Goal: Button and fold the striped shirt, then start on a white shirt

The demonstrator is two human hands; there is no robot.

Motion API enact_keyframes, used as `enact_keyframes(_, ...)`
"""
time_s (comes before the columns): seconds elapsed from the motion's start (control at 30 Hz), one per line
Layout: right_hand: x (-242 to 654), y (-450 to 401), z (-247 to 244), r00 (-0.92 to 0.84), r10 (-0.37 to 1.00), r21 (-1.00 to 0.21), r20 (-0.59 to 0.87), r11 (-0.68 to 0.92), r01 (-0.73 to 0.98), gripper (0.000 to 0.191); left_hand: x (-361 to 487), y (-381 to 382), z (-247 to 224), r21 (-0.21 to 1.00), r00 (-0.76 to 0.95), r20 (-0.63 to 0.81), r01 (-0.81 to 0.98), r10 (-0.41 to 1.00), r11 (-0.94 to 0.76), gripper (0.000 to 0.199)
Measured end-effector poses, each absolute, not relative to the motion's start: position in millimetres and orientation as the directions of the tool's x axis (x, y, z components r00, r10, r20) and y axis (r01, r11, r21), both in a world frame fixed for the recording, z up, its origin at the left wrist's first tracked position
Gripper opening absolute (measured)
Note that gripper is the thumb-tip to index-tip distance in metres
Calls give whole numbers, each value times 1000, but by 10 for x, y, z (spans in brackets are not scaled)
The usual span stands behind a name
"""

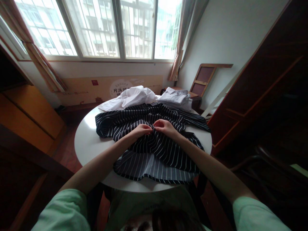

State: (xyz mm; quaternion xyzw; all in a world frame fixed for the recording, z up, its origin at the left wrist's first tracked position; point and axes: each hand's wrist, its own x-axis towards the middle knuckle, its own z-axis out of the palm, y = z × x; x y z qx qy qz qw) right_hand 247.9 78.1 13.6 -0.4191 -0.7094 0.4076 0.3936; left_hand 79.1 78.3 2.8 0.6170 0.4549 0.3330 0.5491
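Note:
A black shirt with white stripes (168,150) lies spread and wrinkled across the round white table (84,141). Its sleeves reach out to the left and right, and the lower hem folds up to show a greyer inner side. At the middle of the shirt, my left hand (143,129) pinches the fabric along its front. My right hand (165,127) pinches the same spot from the other side, fingertips almost meeting. Whatever small part lies between the fingers, perhaps a button, is too small to make out.
Behind the striped shirt are a loose white garment (134,96) and a folded white shirt (176,98). A wooden chair (203,78) stands at the back right. Barred windows (96,29) line the far wall, with a printed banner (96,88) below. Wooden cabinets (29,115) stand left.

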Motion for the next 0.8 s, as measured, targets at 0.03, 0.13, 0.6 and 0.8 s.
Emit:
enact_keyframes(0.03, 2477, 783, 128, -337, 918, -907, 211, 313, 283, 16, 792, 782, 26, 982, 366, -78, 189, 927, 8, 10)
enact_keyframes(0.13, 2480, 780, 124, -345, 920, -900, 188, 302, 315, 17, 794, 763, 37, 986, 365, -45, 166, 930, -18, 13)
enact_keyframes(0.6, 2488, 777, 89, -429, 868, -822, 250, 424, 379, 19, 742, 796, 39, 981, 389, -93, 194, 917, 17, 21)
enact_keyframes(0.8, 2495, 747, 137, -423, 811, -646, 404, 580, 496, 23, 751, 764, 92, 985, 396, -110, 166, 912, 47, 18)
